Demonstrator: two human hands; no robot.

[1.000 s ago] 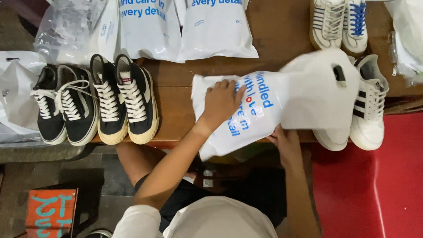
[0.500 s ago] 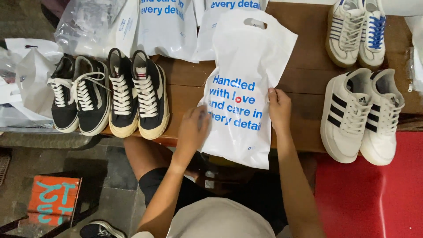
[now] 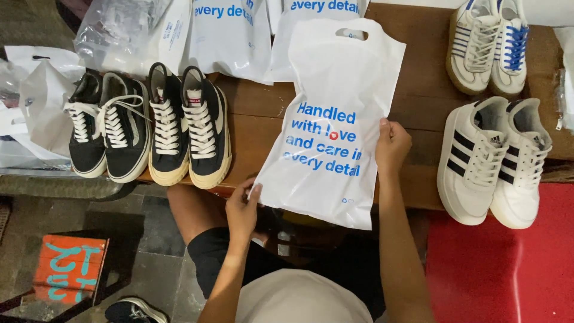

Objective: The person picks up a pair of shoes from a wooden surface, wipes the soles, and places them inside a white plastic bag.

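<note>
Bag's shifted a bit: white plastic bag (image 3: 335, 119) lies lengthwise across the desk (image 3: 418, 90), left hand (image 3: 242, 209) pinching its near corner, right hand (image 3: 391, 143) gripping its right edge.

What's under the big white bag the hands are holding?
Under the white plastic bag lies the brown wooden table; its near end hangs over the person's lap. The left hand and right hand hold its edges. Anything beneath or inside is covered.

1 head cam, looking straight down, close over table edge (image 3: 418, 90) & hands (image 3: 391, 143).
</note>
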